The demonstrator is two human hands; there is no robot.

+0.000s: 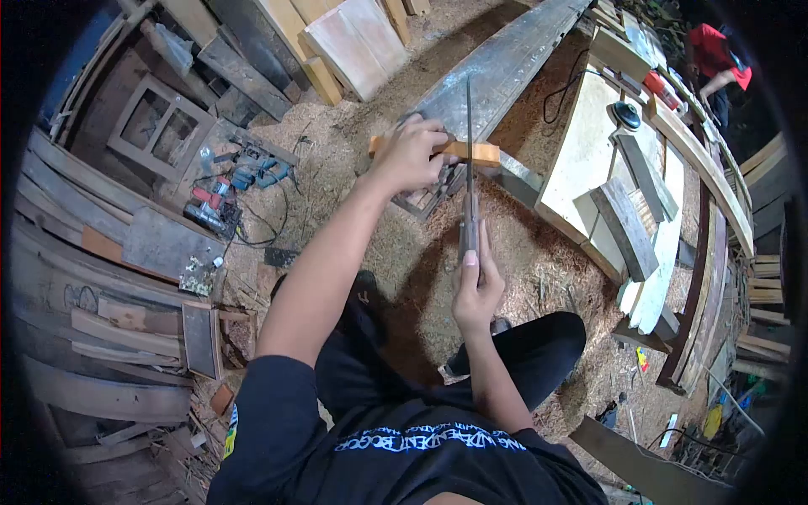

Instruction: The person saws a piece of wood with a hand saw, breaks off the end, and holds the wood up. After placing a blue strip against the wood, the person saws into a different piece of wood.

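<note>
My left hand (411, 153) is closed over a short orange-brown wooden strip (483, 153), pressing it against the near end of a long grey workbench plank (505, 67). In my right hand (476, 290) is the handle of a handsaw (470, 189), with my thumb along its top. The saw's thin blade points away from me and is seen edge-on. It crosses the strip just right of my left fingers, near the strip's right end.
Power tools (215, 206) with cables lie on the shavings-covered floor at left. At right, a pale board (572, 181) carries a round black-topped object (625, 115) and dark wood offcuts (624, 227). Boards lean at the back. A person in a red shirt (715, 55) is at far right.
</note>
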